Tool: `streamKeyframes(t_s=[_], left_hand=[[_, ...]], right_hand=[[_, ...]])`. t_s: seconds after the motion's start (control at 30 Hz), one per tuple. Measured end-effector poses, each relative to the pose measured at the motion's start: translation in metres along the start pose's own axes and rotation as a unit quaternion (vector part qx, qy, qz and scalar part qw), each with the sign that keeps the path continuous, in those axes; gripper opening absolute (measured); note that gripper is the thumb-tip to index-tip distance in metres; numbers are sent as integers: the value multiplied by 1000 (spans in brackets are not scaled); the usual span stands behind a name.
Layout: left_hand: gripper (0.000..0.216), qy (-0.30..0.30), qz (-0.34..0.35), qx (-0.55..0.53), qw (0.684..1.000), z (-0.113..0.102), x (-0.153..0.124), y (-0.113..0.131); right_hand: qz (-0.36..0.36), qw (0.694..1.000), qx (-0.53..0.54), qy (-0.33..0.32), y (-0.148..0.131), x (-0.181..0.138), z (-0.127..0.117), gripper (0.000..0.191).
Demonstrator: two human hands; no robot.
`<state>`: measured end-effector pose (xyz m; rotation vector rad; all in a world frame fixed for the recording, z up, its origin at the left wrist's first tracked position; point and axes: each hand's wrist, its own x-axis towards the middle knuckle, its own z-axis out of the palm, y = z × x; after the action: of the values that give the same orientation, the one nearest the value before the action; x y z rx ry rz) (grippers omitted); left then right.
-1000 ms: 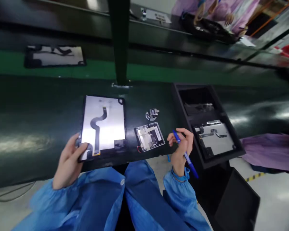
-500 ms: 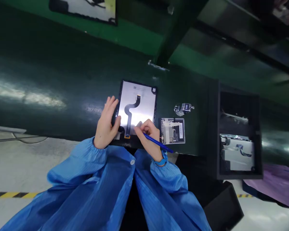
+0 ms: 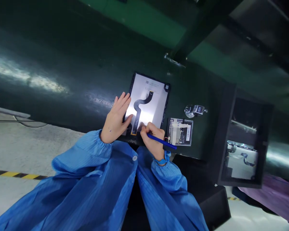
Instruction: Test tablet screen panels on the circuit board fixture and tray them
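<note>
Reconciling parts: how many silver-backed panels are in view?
2: one panel on the bench, under the left hand; a second panel in the black tray. The dark sliver at the top edge is too cut off to tell.

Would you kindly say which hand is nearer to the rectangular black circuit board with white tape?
Right: the right hand is just left of the circuit board; the left hand is farther, at the left edge of the flat silver panel.
</note>
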<state>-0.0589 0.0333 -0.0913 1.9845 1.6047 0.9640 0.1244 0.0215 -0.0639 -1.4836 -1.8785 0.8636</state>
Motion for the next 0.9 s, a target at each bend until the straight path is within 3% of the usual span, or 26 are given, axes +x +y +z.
streamKeyframes(t_s=[0.13, 0.23, 0.3, 0.4, 0.53, 0.67, 0.73, 0.83, 0.9], left_hand=[[57, 6, 0, -1, 1000, -1, 1, 1], [57, -3, -1, -6, 1000, -2, 0, 4], [56, -16, 1, -13, 1000, -1, -2, 7], [54, -26, 3, -23, 999, 0, -7, 11], [51, -17, -17, -39, 999, -4, -3, 23], [32, 46, -51, -143, 987, -17, 22, 40], [26, -1, -86, -246, 965, -23, 39, 49], [25, -191, -125, -385, 894, -28, 58, 61], [25, -273, -124, -426, 854, -27, 65, 71]], right_hand=[[46, 992, 80, 83, 3, 0, -6, 38], [64, 980, 126, 137, 2, 9, -27, 31], [52, 981, 132, 134, 1, 20, -44, 17], [32, 987, 108, 112, 2, 44, -58, 20], [-15, 997, 32, 65, 8, 70, -47, 14], [-61, 996, 38, 49, 0, 68, -46, 6], [-87, 992, 76, 47, -8, 57, -58, 11], [-138, 980, 137, 37, -16, 38, -81, 18], [-168, 973, 157, 33, -15, 28, -94, 21]])
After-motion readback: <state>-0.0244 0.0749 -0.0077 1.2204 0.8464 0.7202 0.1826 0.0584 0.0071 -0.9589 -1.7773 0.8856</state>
